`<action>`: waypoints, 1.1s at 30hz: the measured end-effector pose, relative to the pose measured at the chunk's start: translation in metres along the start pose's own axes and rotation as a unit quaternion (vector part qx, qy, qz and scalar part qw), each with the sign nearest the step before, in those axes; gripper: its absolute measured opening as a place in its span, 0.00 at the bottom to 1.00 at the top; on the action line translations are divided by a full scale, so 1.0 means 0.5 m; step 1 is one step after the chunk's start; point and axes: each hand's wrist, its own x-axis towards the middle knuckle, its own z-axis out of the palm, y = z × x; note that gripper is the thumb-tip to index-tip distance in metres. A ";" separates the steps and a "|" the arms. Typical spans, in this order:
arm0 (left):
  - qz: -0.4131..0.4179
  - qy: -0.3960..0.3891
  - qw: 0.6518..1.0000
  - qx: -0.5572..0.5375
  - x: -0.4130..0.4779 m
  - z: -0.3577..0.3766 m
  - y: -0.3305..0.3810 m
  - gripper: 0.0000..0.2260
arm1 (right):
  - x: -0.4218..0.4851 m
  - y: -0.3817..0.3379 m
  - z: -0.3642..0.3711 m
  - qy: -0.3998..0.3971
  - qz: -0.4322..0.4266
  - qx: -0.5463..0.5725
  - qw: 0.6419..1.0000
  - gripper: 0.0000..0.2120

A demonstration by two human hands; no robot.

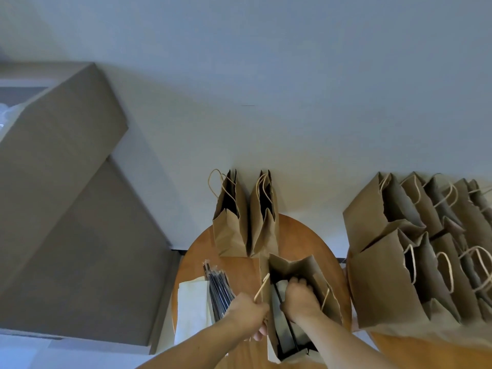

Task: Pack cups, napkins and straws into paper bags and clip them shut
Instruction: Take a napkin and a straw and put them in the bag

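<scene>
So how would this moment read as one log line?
step: filling open bag | left hand: grips its rim | right hand: inside bag | straws, napkins: on table

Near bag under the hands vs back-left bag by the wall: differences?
The near brown paper bag has a wide-spread mouth; the back-left brown paper bag has a narrow one. The right hand reaches into the near bag and the left hand holds its edge; the back-left bag stands untouched. Both stand on the round wooden table and have twisted handles.
</scene>
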 end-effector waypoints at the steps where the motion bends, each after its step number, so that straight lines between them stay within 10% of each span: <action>1: 0.002 -0.003 1.000 0.005 -0.002 -0.001 0.002 0.11 | -0.006 -0.005 -0.016 -0.007 -0.013 -0.017 1.000 0.22; 7: 0.025 -0.046 0.997 0.053 -0.031 -0.014 0.020 0.11 | -0.060 -0.015 -0.140 -0.049 -0.124 -0.067 0.989 0.01; 16: 0.172 -0.038 0.938 0.298 -0.078 -0.100 0.084 0.26 | -0.094 -0.004 -0.281 0.070 -0.178 0.016 0.981 0.05; 33: 0.193 0.028 0.965 0.176 -0.079 0.003 0.095 0.07 | -0.095 0.081 -0.154 0.043 -0.102 0.133 0.985 0.10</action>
